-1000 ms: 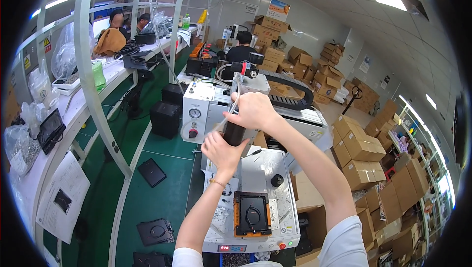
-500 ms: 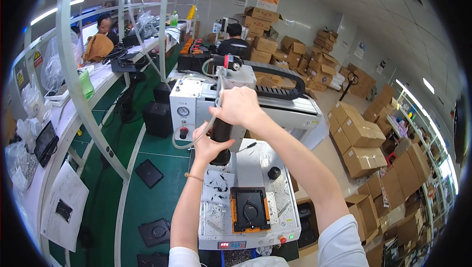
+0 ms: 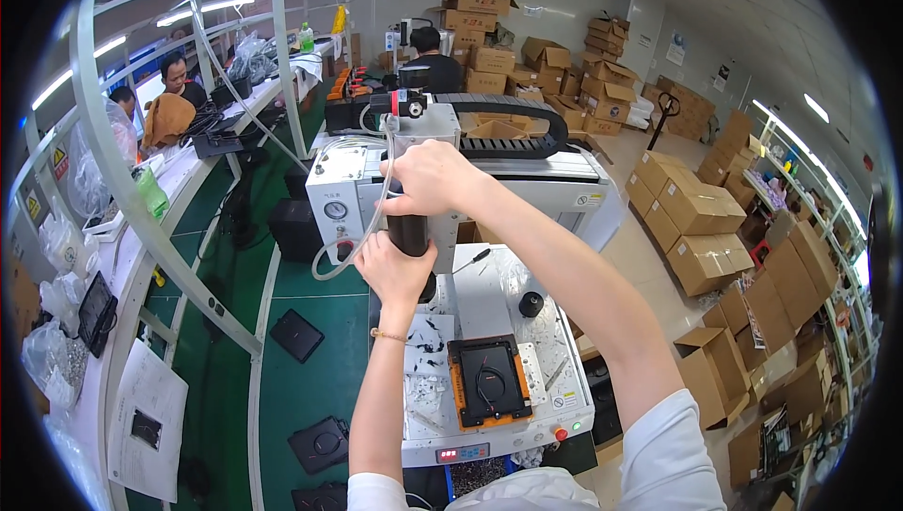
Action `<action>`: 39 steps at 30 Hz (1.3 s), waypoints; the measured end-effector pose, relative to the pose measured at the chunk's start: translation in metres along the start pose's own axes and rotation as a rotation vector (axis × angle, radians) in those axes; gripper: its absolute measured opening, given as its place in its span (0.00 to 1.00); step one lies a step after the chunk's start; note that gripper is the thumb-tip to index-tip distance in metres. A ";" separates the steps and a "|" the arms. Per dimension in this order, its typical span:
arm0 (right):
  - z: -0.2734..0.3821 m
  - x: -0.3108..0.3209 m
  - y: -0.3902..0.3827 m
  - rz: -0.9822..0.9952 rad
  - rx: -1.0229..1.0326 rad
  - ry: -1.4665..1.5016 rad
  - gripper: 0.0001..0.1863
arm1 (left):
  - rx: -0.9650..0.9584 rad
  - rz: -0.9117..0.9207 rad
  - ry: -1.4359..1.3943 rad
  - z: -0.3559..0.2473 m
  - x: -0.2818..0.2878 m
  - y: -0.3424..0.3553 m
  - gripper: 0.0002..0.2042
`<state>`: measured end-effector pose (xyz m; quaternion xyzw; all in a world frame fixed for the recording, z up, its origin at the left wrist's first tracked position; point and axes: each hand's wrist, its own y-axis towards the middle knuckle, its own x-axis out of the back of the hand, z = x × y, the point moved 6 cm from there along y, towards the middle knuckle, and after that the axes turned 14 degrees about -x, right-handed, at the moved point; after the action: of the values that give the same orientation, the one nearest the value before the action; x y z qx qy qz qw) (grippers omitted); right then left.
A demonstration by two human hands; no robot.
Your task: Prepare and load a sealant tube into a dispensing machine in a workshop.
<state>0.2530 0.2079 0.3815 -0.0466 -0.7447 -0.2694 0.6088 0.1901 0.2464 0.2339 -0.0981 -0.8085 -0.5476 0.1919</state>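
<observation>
A black cylinder [image 3: 408, 235] stands upright against the head of a white benchtop machine [image 3: 329, 172]. My right hand [image 3: 435, 178] closes round its upper part, next to a clear hose [image 3: 320, 268]. Lower down, my left hand [image 3: 395, 268] wraps the same cylinder, hiding much of its lower end. On the machine's bed, nearer me, a flat black panel with a coiled cable [image 3: 489, 381] lies in an orange-edged fixture [image 3: 459, 396]. A small black conical part [image 3: 531, 304] stands farther back on the bed, and a short black tool [image 3: 473, 260] lies near it.
Black panels [image 3: 297, 335] lie on the green surface at left. A metal frame post [image 3: 155, 229] and a cluttered white bench [image 3: 188, 168] run along the left. Cardboard boxes [image 3: 705, 201] fill the right. A person in dark clothing [image 3: 437, 72] sits beyond the machine.
The view has shifted, so the machine bed appears farther right. My left hand has turned and gripped the cylinder closer to my right hand, which stays round the upper part.
</observation>
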 end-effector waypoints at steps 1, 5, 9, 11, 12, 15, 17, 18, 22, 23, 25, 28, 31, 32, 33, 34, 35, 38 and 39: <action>-0.003 -0.003 0.000 0.033 -0.053 0.010 0.27 | -0.019 0.029 -0.061 0.001 -0.002 0.002 0.23; -0.005 -0.005 0.000 0.068 -0.186 0.047 0.28 | -0.196 -0.032 -0.217 -0.001 0.003 0.013 0.21; -0.001 -0.005 -0.004 0.067 -0.290 0.079 0.28 | -0.220 0.027 -0.249 0.003 0.003 0.014 0.21; -0.003 -0.005 -0.005 0.057 -0.304 0.100 0.29 | -0.171 0.036 -0.316 0.004 0.001 0.015 0.22; -0.004 -0.006 -0.006 0.054 -0.305 0.102 0.29 | -0.174 0.036 -0.315 0.002 0.002 0.015 0.22; -0.006 -0.002 -0.006 0.033 -0.277 0.094 0.33 | -0.098 0.123 -0.268 -0.001 0.000 0.011 0.24; -0.006 -0.001 -0.005 0.101 -0.095 -0.051 0.36 | 0.010 0.039 -0.173 -0.004 0.005 0.005 0.30; -0.007 0.002 -0.007 0.025 -0.009 -0.071 0.37 | 0.012 -0.041 -0.208 -0.010 0.008 0.004 0.33; -0.006 -0.001 -0.003 0.007 0.152 -0.053 0.34 | 0.158 -0.142 -0.194 -0.015 0.006 0.008 0.30; -0.003 -0.002 -0.002 0.007 0.155 -0.055 0.34 | 0.160 -0.145 -0.194 -0.011 0.005 0.009 0.30; -0.001 -0.003 0.000 -0.019 0.111 -0.029 0.31 | 0.085 -0.075 -0.137 -0.005 0.000 0.012 0.26; -0.008 -0.007 0.001 0.011 -0.031 0.015 0.28 | 0.038 -0.011 -0.183 -0.005 -0.002 0.018 0.24; -0.009 -0.008 0.002 0.015 -0.061 0.050 0.28 | 0.010 -0.040 -0.249 -0.003 -0.004 0.021 0.23; -0.008 -0.007 0.001 -0.001 -0.058 0.055 0.28 | -0.001 -0.059 -0.279 -0.003 -0.005 0.021 0.23; -0.009 -0.008 0.000 0.021 -0.095 0.064 0.28 | -0.011 -0.051 -0.266 -0.002 -0.005 0.021 0.22; -0.007 -0.008 -0.001 0.024 -0.100 0.068 0.28 | -0.013 -0.043 -0.267 -0.001 -0.006 0.021 0.22; -0.008 -0.009 -0.001 0.024 -0.124 0.080 0.28 | -0.022 -0.056 -0.333 -0.001 -0.007 0.022 0.21; -0.009 -0.007 -0.004 0.012 -0.172 0.117 0.28 | -0.030 -0.064 -0.414 -0.001 -0.007 0.024 0.20; -0.008 -0.005 -0.005 0.003 -0.194 0.139 0.28 | -0.027 -0.061 -0.428 0.000 -0.007 0.024 0.20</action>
<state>0.2595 0.2018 0.3757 -0.0874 -0.6710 -0.3420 0.6520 0.2048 0.2563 0.2515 -0.1902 -0.8260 -0.5306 -0.0022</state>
